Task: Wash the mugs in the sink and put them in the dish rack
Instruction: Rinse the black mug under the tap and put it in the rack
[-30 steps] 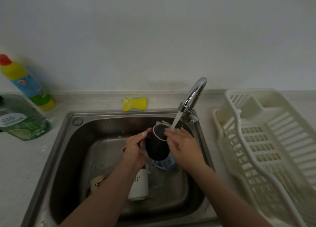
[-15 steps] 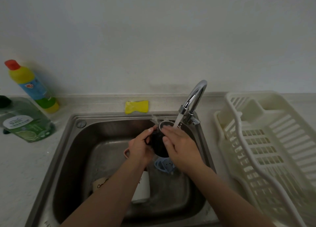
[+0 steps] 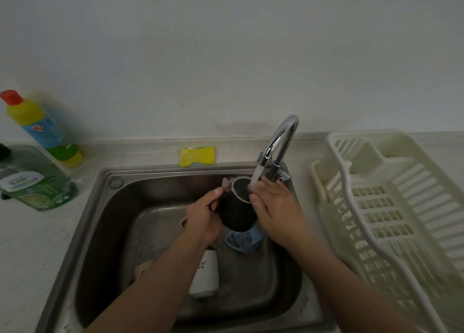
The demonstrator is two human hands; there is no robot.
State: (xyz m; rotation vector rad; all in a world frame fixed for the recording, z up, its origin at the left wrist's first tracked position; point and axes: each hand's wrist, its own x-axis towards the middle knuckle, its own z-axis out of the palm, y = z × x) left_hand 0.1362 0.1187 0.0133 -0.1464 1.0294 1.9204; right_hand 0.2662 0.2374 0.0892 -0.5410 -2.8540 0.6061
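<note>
1. A black mug is held tilted over the sink, its mouth turned up under the stream from the tap.
2. The left hand is curled round the mug's handle side in a firm grip; the right hand is laid against the rim with fingers fairly straight, pressing rather than clasping.
3. A white mug and a blue mug lie on the sink floor directly below; a pink rim shows behind the left wrist.
4. The dish rack stands on the bench at the right, with no mug seen in it.
5. Risks, as judged: the wet mug could slip from the one-handed hold and be chipped against the mugs beneath; water could be splashed off the rim onto the bench; the rim could be knocked on the spout, which is very near.
</note>
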